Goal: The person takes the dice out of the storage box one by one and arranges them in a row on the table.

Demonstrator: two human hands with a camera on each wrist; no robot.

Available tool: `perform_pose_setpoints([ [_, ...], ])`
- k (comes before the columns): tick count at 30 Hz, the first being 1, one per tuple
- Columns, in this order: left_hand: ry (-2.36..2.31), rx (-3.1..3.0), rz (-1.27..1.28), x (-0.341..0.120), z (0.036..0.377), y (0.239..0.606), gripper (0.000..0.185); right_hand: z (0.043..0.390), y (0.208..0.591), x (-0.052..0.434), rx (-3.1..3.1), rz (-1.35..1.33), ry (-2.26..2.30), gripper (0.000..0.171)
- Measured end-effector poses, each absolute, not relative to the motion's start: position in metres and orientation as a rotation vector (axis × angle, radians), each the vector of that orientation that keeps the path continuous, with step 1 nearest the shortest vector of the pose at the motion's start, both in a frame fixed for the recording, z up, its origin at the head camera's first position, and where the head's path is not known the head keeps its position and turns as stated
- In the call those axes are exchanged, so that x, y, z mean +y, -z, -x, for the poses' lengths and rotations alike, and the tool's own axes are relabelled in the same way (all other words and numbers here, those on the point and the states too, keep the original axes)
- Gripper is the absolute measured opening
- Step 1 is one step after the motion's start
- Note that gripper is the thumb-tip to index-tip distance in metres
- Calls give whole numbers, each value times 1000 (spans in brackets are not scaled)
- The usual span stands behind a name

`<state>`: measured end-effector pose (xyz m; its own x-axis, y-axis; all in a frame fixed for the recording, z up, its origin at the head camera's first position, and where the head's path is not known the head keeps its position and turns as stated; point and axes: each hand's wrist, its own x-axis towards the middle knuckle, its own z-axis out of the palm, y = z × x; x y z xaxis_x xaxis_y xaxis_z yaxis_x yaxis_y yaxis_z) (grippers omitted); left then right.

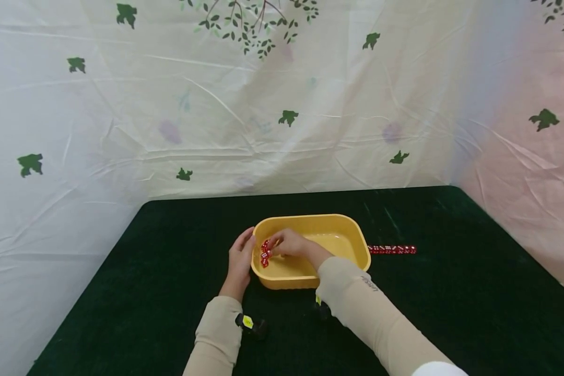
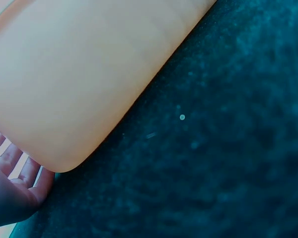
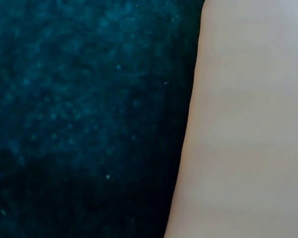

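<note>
On a dark green cloth-covered table (image 1: 122, 292), a yellow oval tub (image 1: 343, 230) is set near the middle, with its long side running left to right. Against the tub's left end, the left hand (image 1: 239, 258) is laid with fingers straight along the outer wall, the fingertips reaching the rim; nothing is gripped by it, and the tub is merely touched and steadied. From the left wrist view the same tub wall (image 2: 84, 74) is seen close up as a pale orange curve, with the fingers (image 2: 12, 168) pressed against its lower corner and the cloth (image 2: 223, 148) spread beneath. Over the near rim, the right hand (image 1: 289, 243) is reached into the tub's left part, its fingers curled around a cluster of small red dice (image 1: 265, 253), which are held just above the tub's floor beside the left inner wall. How many dice are pinched cannot be told. From the right wrist view only the tub's outer wall (image 3: 248, 124) and the cloth (image 3: 79, 109) are shown; the hand itself is not seen there. To the right of the tub, a straight row of red dice (image 1: 392, 249) is laid on the cloth, its near end just beside the tub's right rim. Behind the table, a pale leaf-printed sheet (image 1: 282, 104) is hung as a backdrop.
</note>
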<state>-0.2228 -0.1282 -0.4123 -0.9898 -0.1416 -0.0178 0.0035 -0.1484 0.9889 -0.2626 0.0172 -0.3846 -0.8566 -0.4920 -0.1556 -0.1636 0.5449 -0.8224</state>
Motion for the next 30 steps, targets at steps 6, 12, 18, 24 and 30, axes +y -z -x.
perform_pose_setpoints([
  [6,2304,-1979,-158,-128,221,412,33,261,386,16,2451,563,1178,9],
  [12,2307,-1983,-161,-127,219,413,33,260,389,15,2497,565,1121,6],
  [18,2311,-1981,-160,-128,218,412,35,258,388,14,2494,575,1133,6],
  [24,2313,-1974,-132,-129,215,411,36,256,383,15,2477,587,1160,6],
  [30,2307,-1982,-136,-128,213,409,36,255,377,18,2449,555,1184,11],
])
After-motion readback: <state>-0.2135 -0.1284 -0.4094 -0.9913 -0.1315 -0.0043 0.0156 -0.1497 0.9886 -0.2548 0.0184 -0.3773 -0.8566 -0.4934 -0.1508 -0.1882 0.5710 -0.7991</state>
